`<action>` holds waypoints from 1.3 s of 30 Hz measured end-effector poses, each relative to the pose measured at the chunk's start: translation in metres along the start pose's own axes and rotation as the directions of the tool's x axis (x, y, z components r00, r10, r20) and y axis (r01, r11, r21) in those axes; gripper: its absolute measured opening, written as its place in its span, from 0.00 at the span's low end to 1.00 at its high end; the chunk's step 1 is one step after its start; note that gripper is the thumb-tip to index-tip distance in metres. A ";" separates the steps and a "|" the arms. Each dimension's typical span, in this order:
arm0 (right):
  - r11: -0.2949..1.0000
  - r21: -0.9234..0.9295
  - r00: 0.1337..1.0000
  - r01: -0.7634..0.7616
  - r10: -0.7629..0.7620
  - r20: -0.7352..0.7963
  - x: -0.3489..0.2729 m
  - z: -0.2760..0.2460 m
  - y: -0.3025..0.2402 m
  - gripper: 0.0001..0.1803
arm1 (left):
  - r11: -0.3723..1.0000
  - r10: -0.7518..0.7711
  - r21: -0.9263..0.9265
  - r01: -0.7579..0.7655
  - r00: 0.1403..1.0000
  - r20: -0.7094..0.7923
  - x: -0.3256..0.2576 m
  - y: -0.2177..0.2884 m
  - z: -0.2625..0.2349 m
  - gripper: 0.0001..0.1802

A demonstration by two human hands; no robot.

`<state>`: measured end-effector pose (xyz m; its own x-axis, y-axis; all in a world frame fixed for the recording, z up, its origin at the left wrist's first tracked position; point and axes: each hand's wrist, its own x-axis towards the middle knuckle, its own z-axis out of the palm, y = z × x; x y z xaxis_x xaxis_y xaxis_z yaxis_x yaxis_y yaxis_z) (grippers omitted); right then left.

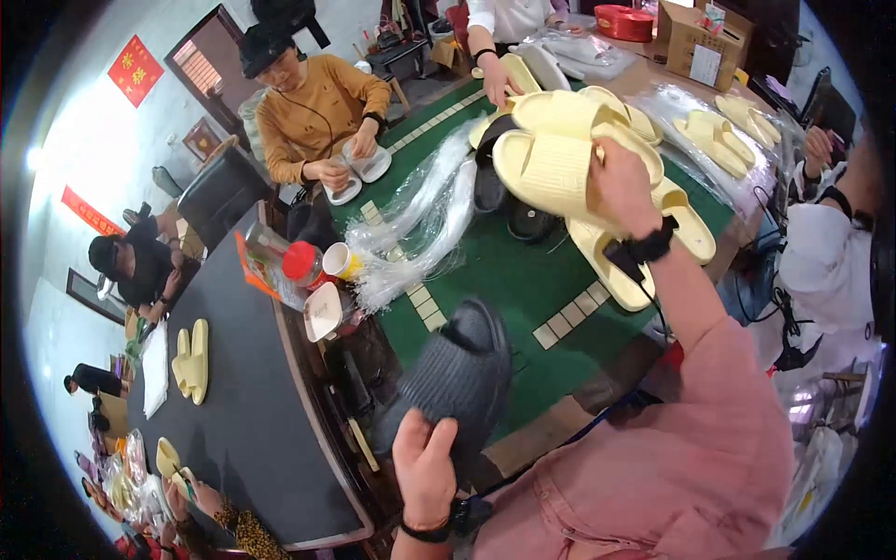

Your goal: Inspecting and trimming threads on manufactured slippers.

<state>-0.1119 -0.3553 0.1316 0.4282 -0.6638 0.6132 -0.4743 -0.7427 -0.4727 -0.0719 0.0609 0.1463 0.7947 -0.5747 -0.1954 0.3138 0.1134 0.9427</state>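
Observation:
My left hand (425, 467) grips dark grey slippers (457, 373) with ribbed straps, holding them in front of me over the near edge of the green table; whether it is one or a pair I cannot tell. Farther off to the right, my right hand (627, 182) is closed on a pale yellow slipper (541, 168), lifted above a heap of yellow slippers. Beneath it, more yellow slippers (689, 229) lie on the table, and black slippers (530, 222) show partly behind the lifted one. Left of these lies a bundle of clear plastic strands (420, 233).
A red-lidded jar (302, 263), a yellow paper cup (342, 261) and a white-lidded tub (323, 311) stand at the table's left edge. Co-workers sit or stand across and left. Bagged yellow slippers (714, 140) and a cardboard box (705, 47) occupy the far right; a dark table (252, 411) adjoins left.

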 end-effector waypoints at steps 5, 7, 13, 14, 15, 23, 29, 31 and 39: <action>0.993 -0.036 0.991 -0.115 0.117 0.063 -0.016 0.001 0.015 0.17 | 0.980 -0.081 0.187 0.064 0.993 0.087 0.039 -0.041 0.012 0.31; 0.976 0.087 0.943 -0.200 0.167 0.286 -0.044 -0.004 0.008 0.18 | 0.980 -0.082 0.190 0.065 0.993 0.088 0.038 -0.047 0.000 0.29; 0.922 0.313 0.787 -0.227 -0.015 0.616 -0.126 -0.002 -0.036 0.19 | 0.850 0.185 0.520 -0.084 0.972 -0.146 0.040 -0.053 -0.056 0.20; 0.930 0.285 0.724 -0.233 -0.030 0.689 -0.135 -0.001 -0.040 0.19 | 0.711 0.261 0.697 -0.093 0.955 -0.139 0.042 -0.054 -0.068 0.23; 0.932 0.267 0.659 -0.245 -0.042 0.751 -0.143 0.003 -0.043 0.23 | 0.554 0.335 0.826 -0.104 0.936 -0.107 0.046 -0.057 -0.077 0.25; 0.916 0.281 0.580 -0.285 -0.068 0.811 -0.173 0.032 -0.045 0.28 | 0.236 0.355 0.971 -0.050 0.934 -0.038 0.043 -0.084 -0.091 0.31; 0.925 0.280 0.502 -0.256 -0.121 0.857 -0.175 0.045 -0.033 0.40 | 0.100 0.367 0.993 0.058 0.926 -0.091 0.057 -0.079 -0.089 0.37; 0.884 0.321 0.470 -0.341 -0.135 0.872 -0.181 0.048 -0.032 0.44 | 0.021 0.325 0.994 0.107 0.940 -0.108 0.059 -0.086 -0.088 0.37; 0.950 0.271 0.601 -0.156 -0.126 0.789 -0.188 0.056 -0.060 0.38 | 0.153 0.208 0.983 0.098 0.970 -0.129 0.043 -0.094 -0.100 0.16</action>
<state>-0.1212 -0.1910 0.0092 0.9241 -0.3755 -0.0712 -0.3093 -0.6256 -0.7162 -0.0155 0.1064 0.0222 0.9028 -0.4292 -0.0283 -0.3851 -0.8358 0.3914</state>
